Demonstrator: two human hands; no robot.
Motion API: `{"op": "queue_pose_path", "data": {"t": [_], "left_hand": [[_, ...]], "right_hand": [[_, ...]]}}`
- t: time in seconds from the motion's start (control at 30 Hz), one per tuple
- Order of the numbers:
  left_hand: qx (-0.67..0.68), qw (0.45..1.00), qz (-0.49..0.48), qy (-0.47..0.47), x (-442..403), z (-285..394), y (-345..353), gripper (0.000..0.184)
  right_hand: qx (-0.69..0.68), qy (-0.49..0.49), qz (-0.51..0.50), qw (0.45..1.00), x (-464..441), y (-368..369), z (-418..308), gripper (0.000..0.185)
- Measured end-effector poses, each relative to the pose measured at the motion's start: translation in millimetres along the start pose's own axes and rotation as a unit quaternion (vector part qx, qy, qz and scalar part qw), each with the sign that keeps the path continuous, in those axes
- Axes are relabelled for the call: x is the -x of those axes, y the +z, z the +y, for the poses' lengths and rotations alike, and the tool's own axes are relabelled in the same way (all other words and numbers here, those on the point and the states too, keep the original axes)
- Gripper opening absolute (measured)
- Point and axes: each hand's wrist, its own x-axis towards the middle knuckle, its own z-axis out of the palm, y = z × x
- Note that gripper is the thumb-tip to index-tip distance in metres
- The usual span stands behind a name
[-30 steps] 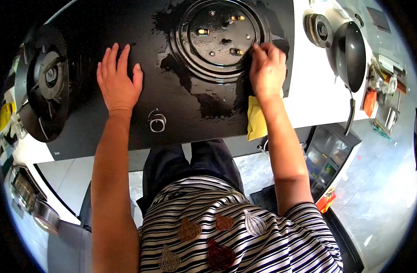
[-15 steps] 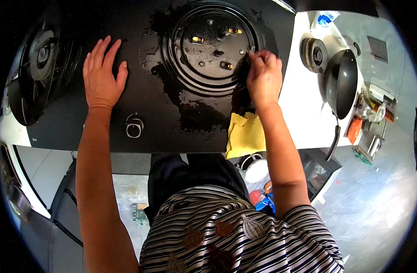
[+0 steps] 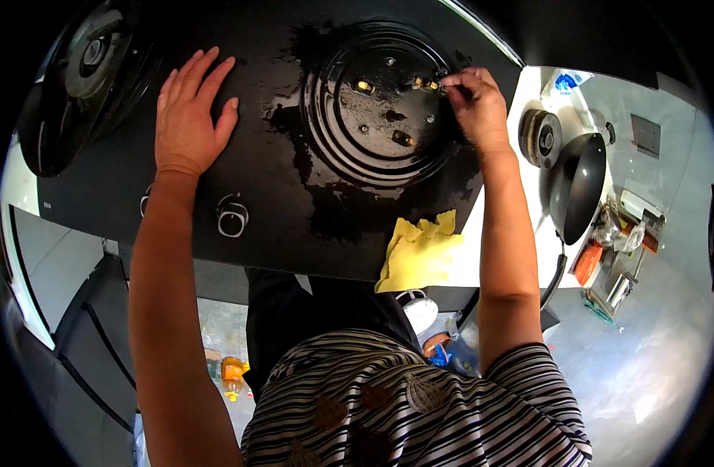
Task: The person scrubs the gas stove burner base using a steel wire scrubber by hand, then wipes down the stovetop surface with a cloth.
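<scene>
My left hand lies flat on the black cooktop, fingers stretched out and slightly apart. My right hand is closed in a pinch at the upper right rim of the round burner recess. What those fingers hold, if anything, is too small to make out. Inside the wet recess are brass-coloured fittings and small screws. Dark wet patches spread around the recess. A yellow cloth lies crumpled at the front edge, below my right forearm.
At the left stands another burner. A control knob rises near the front edge. Right of the cooktop, a round burner part and a black frying pan rest on the white counter. Assorted items lie beyond.
My right hand has shifted up along the recess rim, still pinched. My left hand stays spread on the cooktop. The whole view has tilted slightly.
</scene>
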Motion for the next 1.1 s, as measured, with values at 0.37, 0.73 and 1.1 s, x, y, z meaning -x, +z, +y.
{"op": "queue_pose_path", "data": {"t": [0.37,0.73,1.1], "left_hand": [[-0.013,0.999,0.025,-0.015,-1.5,6.9,-0.9,0.049],[-0.003,1.000,-0.004,0.004,-1.4,1.3,0.2,0.049],[-0.008,1.000,-0.005,-0.003,0.4,0.3,1.0,0.050]], "right_hand": [[0.008,-0.135,-0.093,0.986,-52.7,4.0,15.8,0.024],[0.135,0.054,-0.004,0.989,30.9,-2.8,-16.6,0.017],[0.111,0.053,0.007,0.992,-24.4,12.6,-18.2,0.020]]}}
